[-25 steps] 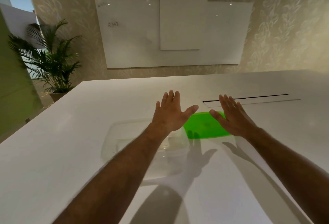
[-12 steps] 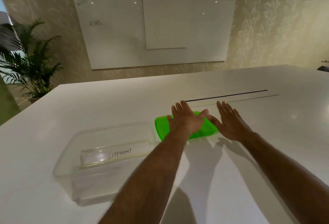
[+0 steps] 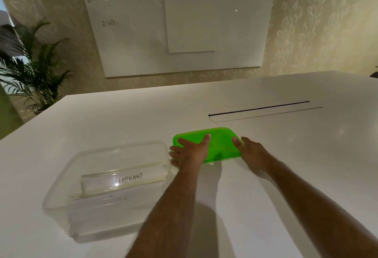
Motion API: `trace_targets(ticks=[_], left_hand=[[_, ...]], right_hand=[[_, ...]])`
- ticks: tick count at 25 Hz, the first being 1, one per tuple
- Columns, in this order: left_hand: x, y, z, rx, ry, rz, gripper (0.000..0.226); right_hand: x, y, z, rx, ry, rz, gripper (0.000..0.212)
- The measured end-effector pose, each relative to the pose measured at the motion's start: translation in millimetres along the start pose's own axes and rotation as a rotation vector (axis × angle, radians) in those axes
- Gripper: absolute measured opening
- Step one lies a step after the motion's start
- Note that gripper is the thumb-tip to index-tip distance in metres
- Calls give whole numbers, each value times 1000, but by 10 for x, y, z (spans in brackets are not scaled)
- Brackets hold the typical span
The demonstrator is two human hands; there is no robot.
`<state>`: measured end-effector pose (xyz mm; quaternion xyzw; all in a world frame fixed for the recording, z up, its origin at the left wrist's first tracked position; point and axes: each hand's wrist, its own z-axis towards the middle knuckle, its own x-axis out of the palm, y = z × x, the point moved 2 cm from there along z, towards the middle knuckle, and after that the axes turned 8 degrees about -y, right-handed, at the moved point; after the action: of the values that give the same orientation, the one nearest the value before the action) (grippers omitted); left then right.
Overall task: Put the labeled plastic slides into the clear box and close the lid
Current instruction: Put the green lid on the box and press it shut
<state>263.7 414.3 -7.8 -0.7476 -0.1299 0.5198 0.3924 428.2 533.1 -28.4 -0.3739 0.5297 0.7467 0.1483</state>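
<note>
L hand (image 3: pixel 191 151) + R hand (image 3: pixel 252 151) gripping lid (image 3: pixel 219 145) ends

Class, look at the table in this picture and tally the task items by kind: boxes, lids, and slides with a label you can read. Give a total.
Clear box: 1
Green lid: 1
Slide labeled ELEPHANT: 1
Total: 3
</note>
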Motion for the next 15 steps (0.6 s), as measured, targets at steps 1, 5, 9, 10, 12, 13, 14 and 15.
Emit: trace_targets(ticks=[1,5,9,10,12,13,14,15], left_hand=[[6,18,-1,-20,-1,-1,120],[-1,7,11,-29,-14,-38,120],[-5,-27,1,-34,-22,-115,116],[3,-43,-13,-32,-16,-146,115],[19,-103,-55,-19,4,-214,113],[18,-150,-83,-8,2,-241,112],[3,-206,-110,7,-8,-266,112],[-23,-266,-126,26,-21,-295,111]], right_hand=[[12,-8,-15,-2,-6,16,70],[34,-41,18,8,-46,36,59],[26,-80,69,31,-81,127,32],[4,-88,70,74,-126,188,25],[-82,-114,94,120,-288,236,25],[-137,-134,112,144,-357,262,27],[-188,-150,124,184,-405,343,27],[-237,-152,127,232,-434,466,28]])
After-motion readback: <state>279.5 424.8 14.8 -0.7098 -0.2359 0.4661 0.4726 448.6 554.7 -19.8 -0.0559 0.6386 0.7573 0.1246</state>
